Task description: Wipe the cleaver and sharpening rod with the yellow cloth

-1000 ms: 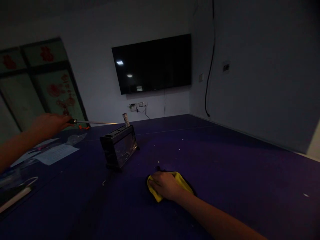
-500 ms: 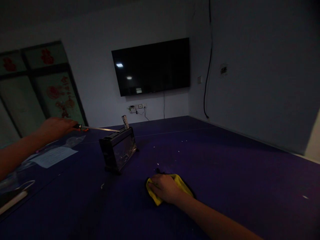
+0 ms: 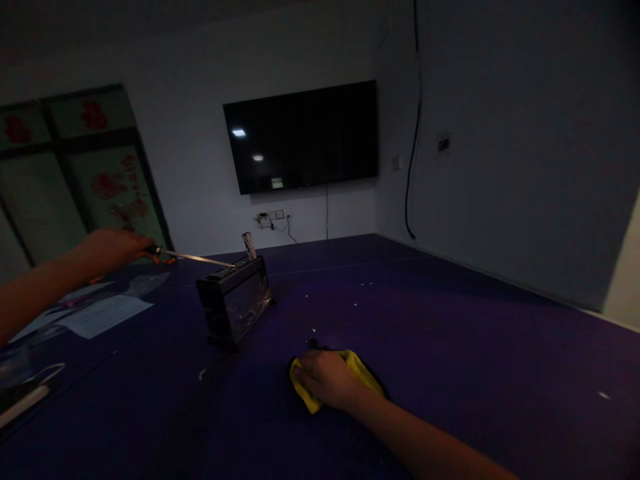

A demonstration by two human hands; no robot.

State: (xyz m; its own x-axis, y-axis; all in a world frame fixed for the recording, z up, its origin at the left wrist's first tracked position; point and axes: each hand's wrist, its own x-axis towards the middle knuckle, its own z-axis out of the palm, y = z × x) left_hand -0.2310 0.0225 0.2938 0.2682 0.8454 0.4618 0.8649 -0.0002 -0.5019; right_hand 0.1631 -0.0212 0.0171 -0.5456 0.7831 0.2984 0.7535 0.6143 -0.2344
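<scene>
My left hand (image 3: 113, 245) is closed around the dark handle of a knife with a long, narrow metal blade (image 3: 200, 257). The blade slants down to the right, its tip at the slotted top of a black knife block (image 3: 235, 300) with a see-through side. Whether the tip has gone into a slot I cannot tell. A speckled handle (image 3: 249, 245) stands up from the block's far end. Closer to me, my right hand (image 3: 327, 379) presses and grips a yellow cloth (image 3: 364, 371) with dark edging, bunched on the blue-purple table (image 3: 450, 353).
Papers (image 3: 107, 315) and clear plastic bags lie at the left of the table. A white stick-like item (image 3: 25, 405) lies near the left edge. Small white scraps (image 3: 314, 330) are scattered about. A television (image 3: 305, 137) hangs on the far wall, beyond the table.
The view has shifted slightly. My left hand has moved a little to the left with the knife; the tip stays at the block's top. My right hand remains on the cloth.
</scene>
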